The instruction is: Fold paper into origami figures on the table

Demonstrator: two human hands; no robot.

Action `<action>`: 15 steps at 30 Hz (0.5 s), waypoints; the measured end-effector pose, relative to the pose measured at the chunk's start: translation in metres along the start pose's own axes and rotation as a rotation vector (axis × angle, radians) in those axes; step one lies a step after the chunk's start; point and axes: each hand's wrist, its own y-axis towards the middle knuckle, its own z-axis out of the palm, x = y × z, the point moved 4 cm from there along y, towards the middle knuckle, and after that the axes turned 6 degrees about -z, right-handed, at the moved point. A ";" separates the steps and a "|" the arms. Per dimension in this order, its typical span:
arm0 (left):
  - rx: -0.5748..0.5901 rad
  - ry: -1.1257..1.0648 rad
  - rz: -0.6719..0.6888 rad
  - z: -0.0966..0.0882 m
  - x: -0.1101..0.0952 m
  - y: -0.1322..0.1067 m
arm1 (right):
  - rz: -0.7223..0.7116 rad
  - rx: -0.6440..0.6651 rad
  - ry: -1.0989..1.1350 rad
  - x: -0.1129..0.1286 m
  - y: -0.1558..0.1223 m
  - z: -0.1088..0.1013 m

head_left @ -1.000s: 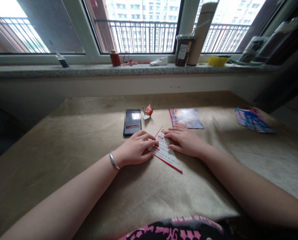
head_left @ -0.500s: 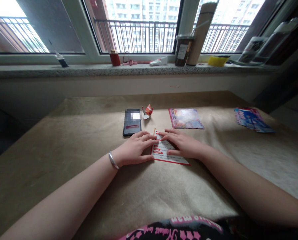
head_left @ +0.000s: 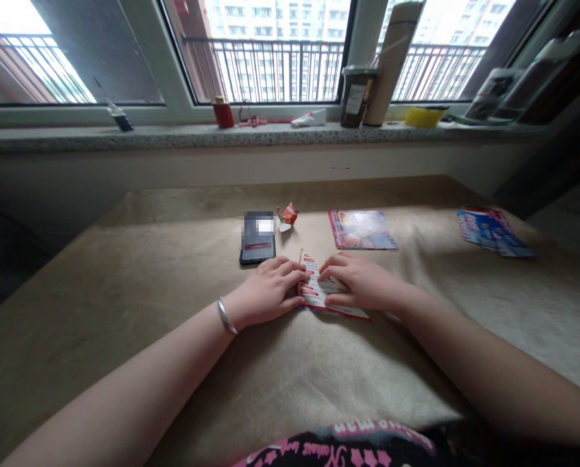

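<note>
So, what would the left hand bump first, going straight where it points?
The left hand touches the printed paper; straight on, it would probably meet the right hand first, though depth is hard to judge.

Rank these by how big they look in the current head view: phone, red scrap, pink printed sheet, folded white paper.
1. Pink printed sheet
2. Phone and folded white paper: unsure, since the paper is partly covered and nearer the camera
3. Red scrap

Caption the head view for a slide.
Left hand and right hand touch a folded printed leaflet near a smartphone.
</note>
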 end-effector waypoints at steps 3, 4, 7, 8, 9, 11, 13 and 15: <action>-0.025 0.010 0.004 0.000 -0.002 0.000 | -0.009 0.017 -0.011 0.006 0.001 -0.002; -0.033 0.011 0.008 0.000 -0.002 0.000 | -0.023 0.022 -0.011 0.009 0.001 -0.003; -0.052 0.012 0.024 0.000 -0.002 0.000 | -0.031 0.045 -0.024 0.015 0.002 -0.005; -0.058 0.012 0.030 0.000 -0.002 0.000 | -0.027 0.048 -0.029 0.016 0.002 -0.005; -0.064 0.011 0.036 0.000 -0.002 0.000 | -0.025 0.050 -0.030 0.017 0.002 -0.005; -0.076 0.008 0.048 0.000 -0.002 0.000 | -0.031 0.052 -0.023 0.018 0.002 -0.006; -0.081 0.006 0.058 0.000 -0.002 0.001 | -0.049 0.057 -0.011 0.018 0.002 -0.006; -0.073 0.009 0.062 0.000 -0.001 0.000 | -0.064 0.065 -0.007 0.018 0.001 -0.007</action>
